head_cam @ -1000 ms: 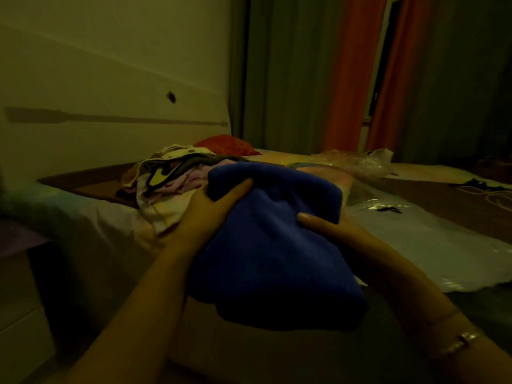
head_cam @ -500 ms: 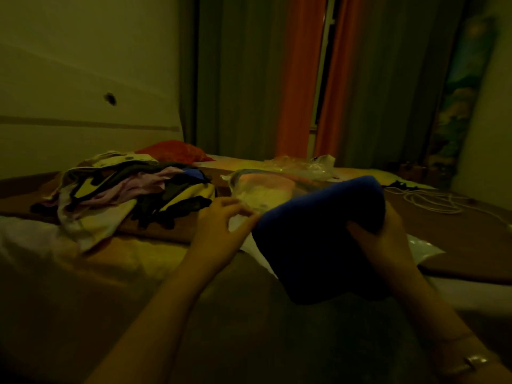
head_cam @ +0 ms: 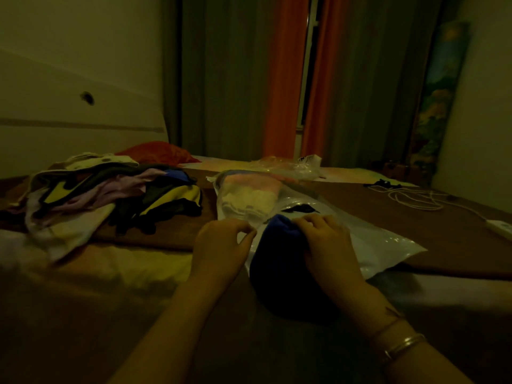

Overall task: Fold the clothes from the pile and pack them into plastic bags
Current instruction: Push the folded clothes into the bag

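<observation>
Gripping the folded blue garment (head_cam: 279, 261) at its far end, R hand (head_cam: 327, 239) has fingers curled over the cloth; garment lies on the bed (head_cam: 116, 273), far end at the mouth of a white plastic bag (head_cam: 382, 245). L hand (head_cam: 221, 242) just beside it, thumb & fingertips pinched together, apparently on the bag edge; light too dim to confirm. Filled clear bag (head_cam: 246, 198) just beyond. Clothes pile (head_cam: 105, 195) to the L, red pillow (head_cam: 158, 152) behind it. White cable (head_cam: 415, 199) far R. Bracelets (head_cam: 401, 346) on R wrist. Curtains (head_cam: 282, 79) at back.
</observation>
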A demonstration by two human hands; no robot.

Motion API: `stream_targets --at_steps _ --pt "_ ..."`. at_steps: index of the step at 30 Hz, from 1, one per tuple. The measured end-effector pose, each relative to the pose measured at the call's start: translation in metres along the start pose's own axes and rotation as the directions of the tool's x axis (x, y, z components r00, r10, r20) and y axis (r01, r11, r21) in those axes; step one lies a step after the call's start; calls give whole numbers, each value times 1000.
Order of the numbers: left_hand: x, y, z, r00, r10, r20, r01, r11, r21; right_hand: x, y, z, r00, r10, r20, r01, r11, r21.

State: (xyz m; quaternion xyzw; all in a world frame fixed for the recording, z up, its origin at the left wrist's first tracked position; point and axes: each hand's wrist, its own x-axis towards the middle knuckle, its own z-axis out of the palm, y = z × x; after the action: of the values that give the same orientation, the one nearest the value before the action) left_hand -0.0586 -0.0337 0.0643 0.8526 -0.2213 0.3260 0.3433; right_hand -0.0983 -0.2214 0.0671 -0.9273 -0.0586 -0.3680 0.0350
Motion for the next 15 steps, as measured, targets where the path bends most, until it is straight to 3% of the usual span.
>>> stream_targets --at_steps 4,11,15 --pt "-2 -1 0 998 -61 -24 58 994 -93 17 -2 7 989 122 84 -104 976 -192" --pt "8 -7 -3 1000 -16 19 20 975 -222 61 -27 47 910 317 268 -288 947 -142" --pt "26 -12 -5 974 -122 191 200 857 -474 94 -19 68 943 295 152 -293 956 -34"
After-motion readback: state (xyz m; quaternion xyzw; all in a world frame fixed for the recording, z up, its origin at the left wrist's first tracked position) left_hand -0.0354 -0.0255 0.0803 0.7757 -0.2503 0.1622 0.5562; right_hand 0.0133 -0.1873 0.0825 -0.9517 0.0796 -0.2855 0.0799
